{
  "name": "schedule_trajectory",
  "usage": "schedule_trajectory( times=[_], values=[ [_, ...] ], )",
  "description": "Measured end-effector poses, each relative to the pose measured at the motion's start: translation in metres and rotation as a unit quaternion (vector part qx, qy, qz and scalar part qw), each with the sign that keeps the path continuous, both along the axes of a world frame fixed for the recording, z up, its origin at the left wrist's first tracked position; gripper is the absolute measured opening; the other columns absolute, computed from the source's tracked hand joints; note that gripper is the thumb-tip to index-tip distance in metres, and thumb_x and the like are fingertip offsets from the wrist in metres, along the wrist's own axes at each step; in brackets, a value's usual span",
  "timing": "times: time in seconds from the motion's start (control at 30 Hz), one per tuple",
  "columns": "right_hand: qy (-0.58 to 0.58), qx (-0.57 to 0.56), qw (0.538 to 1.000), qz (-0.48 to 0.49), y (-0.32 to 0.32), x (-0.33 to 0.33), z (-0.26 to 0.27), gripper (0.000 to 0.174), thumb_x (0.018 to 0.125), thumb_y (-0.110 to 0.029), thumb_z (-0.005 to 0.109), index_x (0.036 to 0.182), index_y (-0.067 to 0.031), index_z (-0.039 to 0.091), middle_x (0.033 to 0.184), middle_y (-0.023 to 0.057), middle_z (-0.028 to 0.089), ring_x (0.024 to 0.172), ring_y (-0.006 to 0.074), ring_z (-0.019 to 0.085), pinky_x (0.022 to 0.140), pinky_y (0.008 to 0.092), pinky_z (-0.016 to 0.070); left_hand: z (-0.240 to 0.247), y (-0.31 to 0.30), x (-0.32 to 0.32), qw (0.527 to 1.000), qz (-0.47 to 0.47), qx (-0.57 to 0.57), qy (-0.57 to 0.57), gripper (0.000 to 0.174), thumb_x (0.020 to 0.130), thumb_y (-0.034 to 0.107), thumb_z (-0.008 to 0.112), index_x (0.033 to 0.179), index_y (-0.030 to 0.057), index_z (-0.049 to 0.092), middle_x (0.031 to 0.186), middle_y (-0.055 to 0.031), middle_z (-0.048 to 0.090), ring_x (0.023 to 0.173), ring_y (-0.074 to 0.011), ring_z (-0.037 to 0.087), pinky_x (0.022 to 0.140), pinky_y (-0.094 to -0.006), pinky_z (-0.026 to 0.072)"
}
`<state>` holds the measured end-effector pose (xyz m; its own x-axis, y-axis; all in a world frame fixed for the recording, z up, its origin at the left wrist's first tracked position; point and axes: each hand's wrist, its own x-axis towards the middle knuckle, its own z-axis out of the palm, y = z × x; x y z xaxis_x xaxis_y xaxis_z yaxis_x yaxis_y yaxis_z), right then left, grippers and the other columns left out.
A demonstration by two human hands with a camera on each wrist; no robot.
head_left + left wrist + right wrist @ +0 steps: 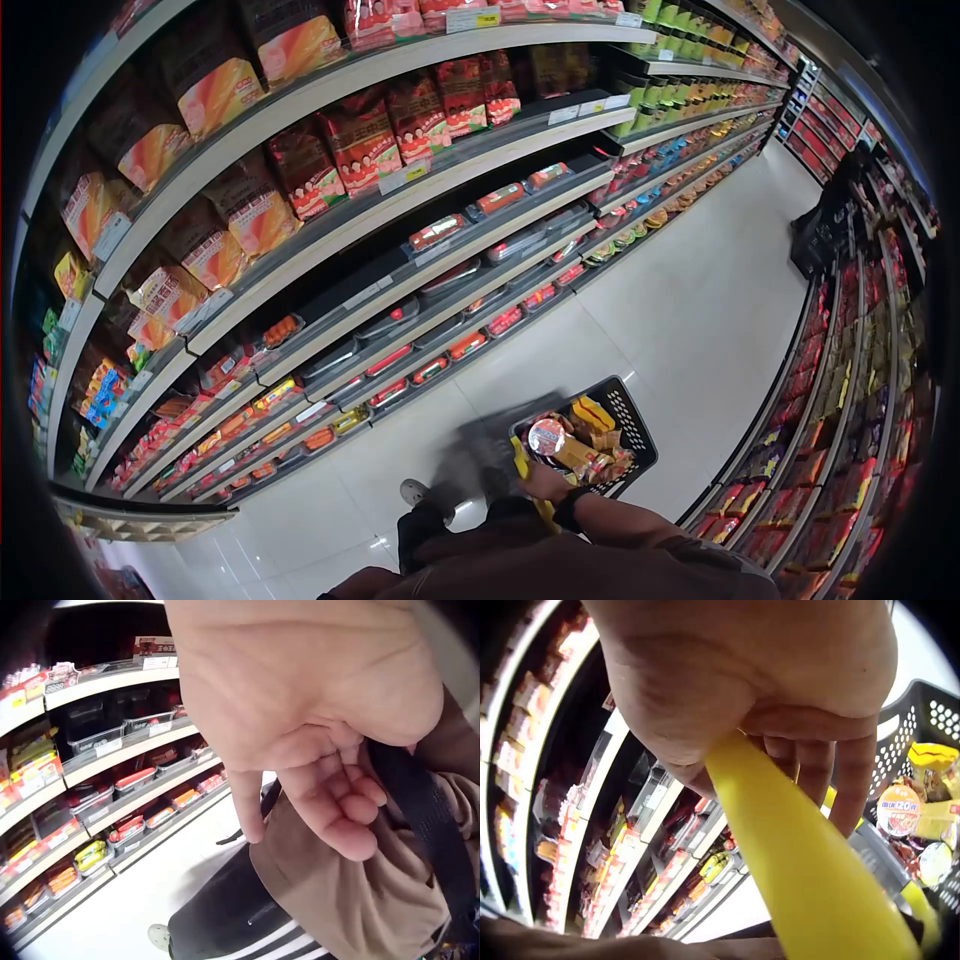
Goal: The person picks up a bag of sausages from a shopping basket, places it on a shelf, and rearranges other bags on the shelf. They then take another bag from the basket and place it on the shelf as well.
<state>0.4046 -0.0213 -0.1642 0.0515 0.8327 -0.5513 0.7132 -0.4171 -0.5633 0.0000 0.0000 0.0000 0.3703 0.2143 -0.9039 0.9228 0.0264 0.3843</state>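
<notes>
My right hand (545, 483) grips the yellow handle (795, 855) of a black shopping basket (640, 420), its fingers curled round the bar. Inside the basket lie a tub with a round printed lid (898, 811), a yellow-topped packet (932, 756) and several brown and gold packets (580, 458). In the left wrist view my left hand (307, 697) hangs with loosely bent fingers beside brown clothing (337, 892) and a black strap (420, 802). Nothing shows in that hand, and the head view does not show it.
Long shelves (330, 225) of bagged goods and trays of packaged food run along the left. Another packed shelf (840, 440) curves along the right. Pale tiled floor (690, 280) lies between them. Farther up the aisle stands a dark shape (830, 225) by the right shelf.
</notes>
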Motion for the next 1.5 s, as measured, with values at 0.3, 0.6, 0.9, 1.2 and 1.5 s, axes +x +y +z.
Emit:
schedule_trajectory(
  times=[0.3, 0.6, 0.9, 1.2, 1.5],
  values=[
    [0.245, -0.135, 0.939, -0.199, 0.008, -0.007, -0.019, 0.038, 0.085, -0.032, 0.058, 0.076, 0.0043, 0.064, 0.066, 0.0108, 0.066, 0.058, 0.0212, 0.065, 0.063, 0.0333, 0.0523, -0.076, -0.07, -0.084, 0.978, 0.181, -0.066, -0.083, 0.032, 0.092, 0.03, 0.058, 0.112, 0.0061, 0.063, 0.105, -0.0146, 0.064, 0.094, -0.0255, 0.06, 0.084, -0.0375, 0.046],
    [0.05, -0.102, 0.993, -0.019, 0.034, -0.029, -0.001, 0.038, 0.085, -0.032, 0.058, 0.076, 0.0041, 0.067, 0.072, 0.0164, 0.068, 0.066, 0.0237, 0.068, 0.063, 0.0358, 0.0524, -0.029, -0.015, -0.061, 0.985, -0.021, -0.165, -0.046, 0.044, 0.095, 0.02, 0.057, 0.137, 0.0125, 0.049, 0.137, -0.0096, 0.053, 0.129, -0.0143, 0.046, 0.112, -0.0288, 0.0297],
    [0.059, -0.128, 0.99, 0.019, 0.035, -0.104, -0.012, 0.038, 0.084, -0.034, 0.059, 0.071, -0.0008, 0.069, 0.069, 0.0111, 0.069, 0.07, 0.0237, 0.068, 0.07, 0.0368, 0.0526, -0.043, 0.0, -0.134, 0.978, 0.042, -0.157, -0.129, 0.038, 0.1, 0.031, 0.049, 0.131, 0.0111, 0.057, 0.129, -0.0096, 0.06, 0.12, -0.0212, 0.054, 0.104, -0.0349, 0.0396],
    [-0.053, -0.069, 0.992, 0.093, 0.024, -0.165, -0.005, 0.04, 0.08, -0.031, 0.06, 0.094, 0.0072, 0.063, 0.089, 0.0237, 0.067, 0.086, 0.0342, 0.067, 0.077, 0.0439, 0.0514, -0.056, -0.015, -0.204, 0.94, 0.198, -0.221, -0.169, 0.05, 0.101, 0.038, 0.044, 0.132, -0.0004, 0.053, 0.125, -0.0079, 0.061, 0.114, -0.0171, 0.056, 0.1, -0.0364, 0.0424],
    [-0.051, -0.099, 0.99, 0.091, 0.009, -0.172, 0.016, 0.053, 0.08, -0.033, 0.06, 0.108, 0.0112, 0.058, 0.106, 0.03, 0.063, 0.104, 0.0389, 0.062, 0.091, 0.044, 0.0477, -0.116, -0.026, -0.223, 0.947, 0.174, -0.114, -0.246, 0.044, 0.097, 0.036, 0.052, 0.12, -0.0015, 0.061, 0.115, -0.0076, 0.065, 0.103, -0.0147, 0.059, 0.091, -0.0315, 0.0464]
  ],
)
